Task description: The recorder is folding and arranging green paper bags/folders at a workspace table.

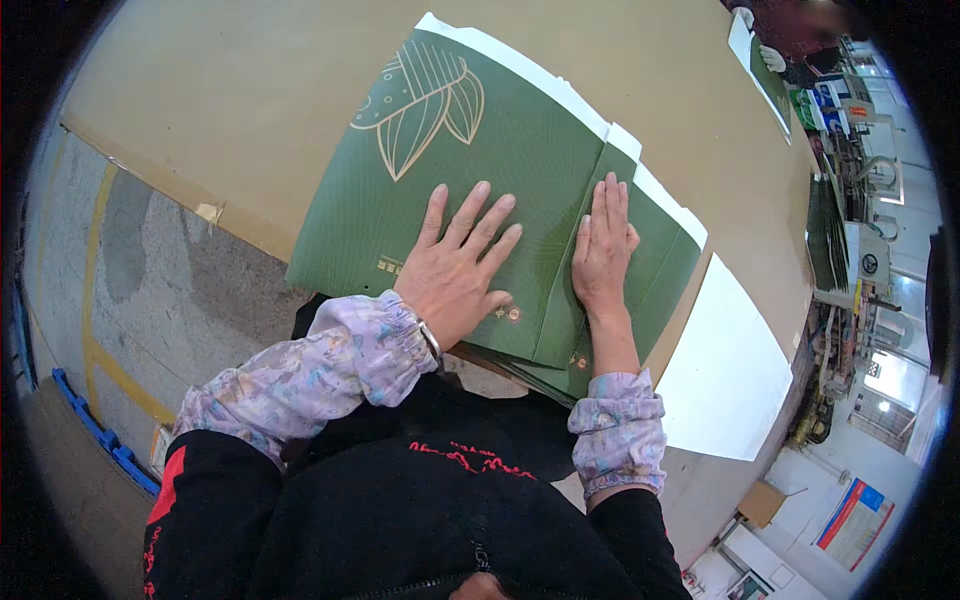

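A large dark green printed cardboard sheet (540, 190) with a gold leaf pattern and white edge flaps lies in front of me, its near edge reaching past the table's edge. A fold line runs down its right part, where a panel overlaps. My left hand (455, 265) rests flat on the middle of the sheet, fingers spread. On the folded strip at the right, my right hand (605, 245) lies flat with its fingers stretched out close together. Both hands press on the surface and grip nothing. More green layers show under the near edge.
A white sheet (725, 370) lies at the right on the brown table (220, 110). At the far right a person with white gloves (772, 58) handles another green sheet. Green sheets (827, 230) stand beyond the table's right side. A blue rail (105, 435) is at lower left.
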A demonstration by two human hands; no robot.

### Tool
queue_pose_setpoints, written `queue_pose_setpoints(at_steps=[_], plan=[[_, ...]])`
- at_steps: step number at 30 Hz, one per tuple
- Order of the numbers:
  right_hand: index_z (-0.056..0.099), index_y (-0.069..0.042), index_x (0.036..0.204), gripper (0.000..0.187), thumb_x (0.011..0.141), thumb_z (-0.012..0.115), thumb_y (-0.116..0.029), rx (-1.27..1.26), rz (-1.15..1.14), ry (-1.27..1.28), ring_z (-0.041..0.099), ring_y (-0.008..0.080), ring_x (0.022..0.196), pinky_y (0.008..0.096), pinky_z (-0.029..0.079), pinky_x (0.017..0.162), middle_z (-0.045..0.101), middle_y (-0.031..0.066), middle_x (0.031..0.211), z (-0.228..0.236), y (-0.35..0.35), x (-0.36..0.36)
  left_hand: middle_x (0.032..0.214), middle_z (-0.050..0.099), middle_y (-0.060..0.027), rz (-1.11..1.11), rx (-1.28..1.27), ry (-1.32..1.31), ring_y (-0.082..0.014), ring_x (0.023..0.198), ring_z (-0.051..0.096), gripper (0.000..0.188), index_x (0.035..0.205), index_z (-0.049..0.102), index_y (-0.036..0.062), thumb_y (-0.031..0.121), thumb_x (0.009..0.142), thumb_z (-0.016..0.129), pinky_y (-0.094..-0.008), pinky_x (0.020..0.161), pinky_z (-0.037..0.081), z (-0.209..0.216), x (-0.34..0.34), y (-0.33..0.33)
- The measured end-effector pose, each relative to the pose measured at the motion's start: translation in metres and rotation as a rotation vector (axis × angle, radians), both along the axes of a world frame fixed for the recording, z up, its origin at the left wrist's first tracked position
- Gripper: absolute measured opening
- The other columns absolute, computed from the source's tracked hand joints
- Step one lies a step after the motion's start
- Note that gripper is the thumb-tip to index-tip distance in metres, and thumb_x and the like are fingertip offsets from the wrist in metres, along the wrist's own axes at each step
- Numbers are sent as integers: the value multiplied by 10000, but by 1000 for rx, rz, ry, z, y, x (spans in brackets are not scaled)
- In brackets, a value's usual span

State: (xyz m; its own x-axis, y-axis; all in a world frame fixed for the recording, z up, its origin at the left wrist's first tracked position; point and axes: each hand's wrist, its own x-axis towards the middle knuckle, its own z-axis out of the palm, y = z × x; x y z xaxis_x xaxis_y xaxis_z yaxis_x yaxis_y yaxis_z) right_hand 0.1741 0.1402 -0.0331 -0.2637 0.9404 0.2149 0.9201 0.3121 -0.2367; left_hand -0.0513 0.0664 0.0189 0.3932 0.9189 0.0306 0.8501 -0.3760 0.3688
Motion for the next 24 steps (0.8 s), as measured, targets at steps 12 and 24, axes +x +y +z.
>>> queue_pose_setpoints(at_steps=[12, 24], plan=[[370, -8, 1443, 517, 944, 456, -112, -14, -33, -77, 280, 247, 1435, 409, 272, 1038, 289, 128, 1554, 1, -2, -3, 1570, 234, -86, -14, -3, -26, -308, 1470, 128, 690, 1430, 429, 150, 469, 847, 614, -564, 1177, 40, -13, -4, -2], [313, -68, 1484, 541, 980, 443, -216, -142, 76, -176, 282, 268, 1430, 485, 202, 1142, 288, 106, 1556, 14, 14, 9, 1567, 236, -104, -46, -62, -48, -347, 1463, 139, 675, 1417, 443, 135, 446, 846, 622, -601, 1154, 93, -12, -11, 2]])
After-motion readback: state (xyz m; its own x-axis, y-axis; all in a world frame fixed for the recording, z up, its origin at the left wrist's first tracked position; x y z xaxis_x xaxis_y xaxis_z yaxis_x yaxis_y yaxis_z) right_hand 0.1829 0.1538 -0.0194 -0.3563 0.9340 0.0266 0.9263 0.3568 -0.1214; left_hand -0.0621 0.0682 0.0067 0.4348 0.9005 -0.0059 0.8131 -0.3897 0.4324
